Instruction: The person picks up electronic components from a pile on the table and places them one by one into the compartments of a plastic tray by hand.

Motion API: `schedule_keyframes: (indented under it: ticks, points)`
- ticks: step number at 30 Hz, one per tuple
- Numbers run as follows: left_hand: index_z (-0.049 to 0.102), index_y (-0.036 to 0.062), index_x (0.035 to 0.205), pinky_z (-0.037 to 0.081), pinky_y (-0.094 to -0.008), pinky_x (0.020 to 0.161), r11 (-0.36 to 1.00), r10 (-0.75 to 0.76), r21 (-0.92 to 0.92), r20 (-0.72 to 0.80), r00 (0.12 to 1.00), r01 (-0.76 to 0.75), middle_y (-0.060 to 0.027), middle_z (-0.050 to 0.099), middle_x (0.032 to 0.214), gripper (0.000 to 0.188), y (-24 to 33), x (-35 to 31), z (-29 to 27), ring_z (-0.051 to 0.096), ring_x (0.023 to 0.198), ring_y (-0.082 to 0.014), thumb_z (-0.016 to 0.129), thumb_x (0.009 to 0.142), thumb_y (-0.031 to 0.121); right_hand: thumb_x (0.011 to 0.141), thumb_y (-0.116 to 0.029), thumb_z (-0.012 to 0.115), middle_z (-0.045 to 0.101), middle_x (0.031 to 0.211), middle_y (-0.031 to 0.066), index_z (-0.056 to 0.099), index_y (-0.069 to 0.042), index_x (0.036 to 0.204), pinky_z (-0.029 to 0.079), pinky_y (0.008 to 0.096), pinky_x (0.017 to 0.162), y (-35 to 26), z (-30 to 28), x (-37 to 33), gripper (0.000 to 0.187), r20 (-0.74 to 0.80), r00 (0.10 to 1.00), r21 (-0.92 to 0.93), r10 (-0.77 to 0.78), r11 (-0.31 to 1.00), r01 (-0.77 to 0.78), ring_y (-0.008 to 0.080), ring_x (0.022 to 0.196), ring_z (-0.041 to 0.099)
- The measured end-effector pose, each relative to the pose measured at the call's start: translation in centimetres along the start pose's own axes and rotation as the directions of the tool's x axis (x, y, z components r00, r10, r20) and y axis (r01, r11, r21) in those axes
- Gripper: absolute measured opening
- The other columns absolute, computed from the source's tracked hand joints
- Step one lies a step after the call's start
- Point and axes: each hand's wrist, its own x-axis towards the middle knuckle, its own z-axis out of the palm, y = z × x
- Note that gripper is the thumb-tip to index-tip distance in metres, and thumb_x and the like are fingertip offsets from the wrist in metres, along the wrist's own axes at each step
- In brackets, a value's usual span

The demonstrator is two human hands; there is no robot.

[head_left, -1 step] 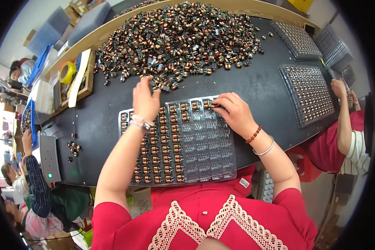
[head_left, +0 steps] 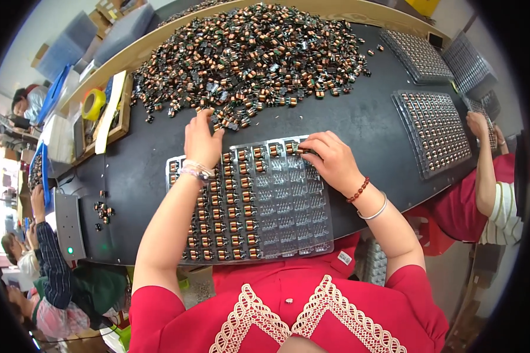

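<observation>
A clear plastic tray (head_left: 288, 226) lies before me, its left columns filled with small copper-wound coils (head_left: 236, 226) on black bases; most pockets on the right are bare. My right hand (head_left: 330, 154) pinches a coil at the tray's far right corner; the fingers partly hide it. At the near edge of the big pile of coils (head_left: 247, 53) is my left hand (head_left: 202, 140), thumb apart from the fingers, fingertips by a few loose coils (head_left: 227, 119). Whether they touch one is hard to make out. My left wrist and forearm cover part of the tray's left side.
Filled trays (head_left: 436, 132) are stacked at the right, with another stack (head_left: 418, 56) behind. A wooden box (head_left: 121, 120) with yellow tape (head_left: 93, 104) stands left. Stray coils (head_left: 103, 210) lie near a grey metal box (head_left: 69, 226). Co-workers sit on both sides; one's hand (head_left: 479, 125) holds a tray.
</observation>
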Motion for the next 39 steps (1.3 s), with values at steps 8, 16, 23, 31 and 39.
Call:
schedule_keyframes:
  ticks: [8, 16, 23, 31, 39]
  points:
    - [0.064, 0.0051, 0.097, 0.052, -0.035, 0.077, 0.996, 0.095, -0.01, 0.068, 0.993, -0.094, -0.0106, 0.052, 0.113, 0.023, -2.4, 0.1, 0.8, 0.063, 0.088, -0.0238, 0.072, 0.076, 0.003, 0.076, -0.01, 0.072, 0.066, 0.095, 0.0032, 0.066, -0.007, 0.088, 0.052, 0.0326, 0.072, 0.6, 0.1, 0.1, 0.014, 0.052, 0.998, 0.008, -0.019, 1.0, 0.019, 0.0222, 0.084, 0.061]
    - [0.063, 0.0042, 0.096, 0.048, -0.0382, 0.082, 0.944, 0.325, 0.03, 0.095, 0.941, -0.329, -0.0095, 0.06, 0.103, 0.021, -3.1, -0.3, 0.0, 0.059, 0.093, -0.0292, 0.07, 0.075, 0.004, 0.074, -0.01, 0.074, 0.068, 0.093, 0.0029, 0.07, -0.008, 0.087, 0.052, 0.0325, 0.074, 1.1, -0.8, -2.1, 0.013, 0.024, 1.0, 0.093, 0.002, 0.996, -0.004, 0.022, 0.085, 0.061]
    - [0.065, 0.0064, 0.097, 0.048, -0.0377, 0.082, 0.974, 0.213, 0.039, 0.193, 0.958, -0.224, -0.0085, 0.067, 0.095, 0.018, -2.1, -0.2, -0.8, 0.06, 0.092, -0.0283, 0.068, 0.079, 0.009, 0.076, -0.013, 0.072, 0.064, 0.094, 0.0009, 0.07, -0.01, 0.089, 0.051, 0.0313, 0.07, 0.6, -0.7, -2.1, 0.013, 0.021, 0.999, 0.022, -0.037, 0.999, 0.036, 0.0201, 0.082, 0.059]
    - [0.069, 0.0066, 0.096, 0.048, -0.0378, 0.082, 0.949, 0.314, -0.075, 0.174, 0.934, -0.305, -0.0097, 0.067, 0.097, 0.019, -3.2, 0.3, -0.9, 0.06, 0.092, -0.0295, 0.068, 0.078, 0.008, 0.073, -0.009, 0.064, 0.063, 0.093, 0.0016, 0.066, -0.008, 0.086, 0.05, 0.0285, 0.061, -1.6, -1.3, -1.6, 0.013, 0.214, 0.949, -0.388, -0.23, 0.872, 0.299, 0.0163, 0.076, 0.06]
    - [0.066, 0.007, 0.099, 0.048, -0.0394, 0.081, 0.932, 0.331, -0.206, 0.138, 0.933, -0.3, -0.0077, 0.065, 0.092, 0.024, -0.5, -0.5, -2.2, 0.058, 0.091, -0.0289, 0.07, 0.075, 0.006, 0.081, -0.014, 0.067, 0.062, 0.111, 0.0027, 0.063, -0.012, 0.098, 0.054, 0.0327, 0.068, 2.8, 1.2, 6.2, 0.017, 0.096, 0.99, -0.286, -0.104, 0.95, 0.128, 0.021, 0.087, 0.063]
